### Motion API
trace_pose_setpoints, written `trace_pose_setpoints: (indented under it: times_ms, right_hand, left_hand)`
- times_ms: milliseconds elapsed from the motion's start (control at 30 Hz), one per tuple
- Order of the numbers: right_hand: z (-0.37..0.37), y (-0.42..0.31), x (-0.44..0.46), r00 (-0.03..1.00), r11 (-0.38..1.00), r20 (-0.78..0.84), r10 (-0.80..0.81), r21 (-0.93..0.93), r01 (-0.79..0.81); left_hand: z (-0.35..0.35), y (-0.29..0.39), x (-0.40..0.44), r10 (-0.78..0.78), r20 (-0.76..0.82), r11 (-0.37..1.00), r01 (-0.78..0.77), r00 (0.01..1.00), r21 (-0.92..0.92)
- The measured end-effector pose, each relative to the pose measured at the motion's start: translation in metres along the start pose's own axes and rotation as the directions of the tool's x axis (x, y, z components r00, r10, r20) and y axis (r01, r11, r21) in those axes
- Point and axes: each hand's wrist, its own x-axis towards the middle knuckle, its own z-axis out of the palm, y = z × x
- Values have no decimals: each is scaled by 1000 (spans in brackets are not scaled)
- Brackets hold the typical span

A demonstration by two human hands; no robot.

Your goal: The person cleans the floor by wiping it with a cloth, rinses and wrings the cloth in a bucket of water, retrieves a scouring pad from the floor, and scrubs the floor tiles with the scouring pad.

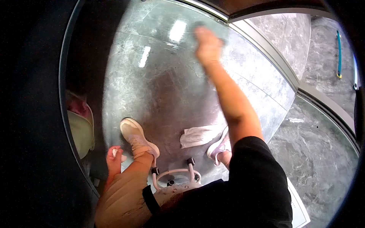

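My right hand (209, 47) reaches out at the end of a stretched arm, low over the shiny wet-looking grey floor (156, 79). Motion blurs its fingers, and a dark smear shows around them; whether it holds anything is unclear. Beside my left knee, my left hand (114, 161) is closed around a small white wad (115, 152), possibly tissue or cloth. A white cloth (199, 135) lies flat on the floor between my shoes, close to the right shoe (218, 146).
I sit on a low pink wheeled stool (173, 171). My left shoe (133, 131) is forward. A metal door track (266, 47) crosses at the right, with a blue strip (339, 53) beyond it. At the left is a pale green container (80, 131) holding something pink.
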Motion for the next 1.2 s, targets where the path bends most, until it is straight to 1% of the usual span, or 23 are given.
trace_pose_setpoints:
  times_ms: [33, 67, 100, 167, 233, 267, 300, 333, 367, 433, 533, 600, 667, 700, 767, 833, 900, 967, 1000, 1067, 1100, 1167, 1200]
  right_hand:
    - [-34, 30, -11, 978, 966, -86, 188, -164, -200]
    - [-47, 90, -26, 967, 946, -64, 245, -202, -253]
    - [-81, 116, -34, 821, 819, 102, 561, -211, -533]
    - [-81, 165, -72, 722, 679, 5, 692, -346, -648]
    - [-68, 129, -72, 828, 727, -51, 559, -449, -519]
    - [-76, 88, -56, 878, 854, 48, 476, -263, -448]
    - [-43, 64, -55, 966, 960, -173, 190, -172, -220]
    - [-32, 5, -52, 972, 964, -184, 150, -190, -185]
    - [-25, -34, -49, 952, 985, 252, 172, -21, -172]
    - [-32, -99, -69, 986, 988, 83, -147, 50, 143]
    - [-49, -73, -78, 958, 958, 178, -226, 220, 185]
    - [-57, -8, -91, 984, 997, 160, 81, -18, -79]
    - [-68, 72, -91, 966, 952, -113, 235, -176, -252]
    - [-66, 97, -98, 933, 867, -235, 271, -360, -343]
    - [-78, 94, -92, 893, 737, -362, 268, -520, -432]
    - [-68, 51, -71, 800, 792, 167, 576, -355, -496]
    - [-33, -12, -65, 966, 964, 118, 232, -164, -211]
    - [-37, -64, -62, 996, 994, 82, -31, -101, 39]
    - [-37, -53, -61, 997, 994, 75, -29, -102, 37]
    - [-42, -5, -63, 995, 976, 85, -56, 213, 37]
    - [-51, 18, -66, 991, 989, 101, 86, -125, -74]
    - [-61, 81, -74, 981, 958, -78, 177, -216, -190]
    - [-61, 89, -79, 959, 879, -117, 257, -385, -283]
  left_hand:
    - [-1, -2, -1, -7, 6, 1000, 7, 1000, 0]
    - [-4, -4, -2, 9, 5, 1000, -9, 1000, -7]
    - [-5, -4, -2, 32, 2, 999, -32, 999, -18]
    - [-9, -9, 0, 31, 1, 1000, -31, 1000, -5]
    - [-5, -12, -4, 24, -2, 1000, -24, 1000, 10]
    - [-4, -8, -4, 16, -5, 1000, -16, 1000, 6]
    - [-3, -4, -3, 8, -9, 1000, -8, 1000, 9]
    - [-2, -3, -3, 3, -13, 1000, -3, 1000, 20]
    - [1, -2, -3, 36, -14, 999, -36, 999, -6]
    - [3, -1, -2, 86, -10, 996, -86, 996, -25]
    - [-1, -5, -4, 57, 3, 998, -57, 998, -27]
    - [-6, -7, -7, 91, 3, 995, -91, 996, 26]
    - [-9, -10, -10, 63, -35, 998, -63, 997, 18]
    - [-8, -13, -10, 37, -67, 999, -37, 997, 6]
    - [-10, -20, -6, 52, -54, 998, -54, 997, -19]
    - [-5, -16, -5, 75, -56, 996, -78, 996, -43]
    - [1, -6, -7, 106, -39, 994, -106, 994, 2]
    - [2, -5, -10, 100, -32, 995, -100, 995, 3]
    - [3, -4, -7, 106, -25, 994, -106, 994, -14]
    - [-2, -10, -2, 139, -26, 990, -139, 990, -3]
    - [-5, -17, -4, 159, -32, 987, -159, 987, 8]
    - [-6, -23, -8, 120, -53, 993, -120, 991, -1]
    - [-8, -23, -8, 100, -64, 995, -100, 993, -5]
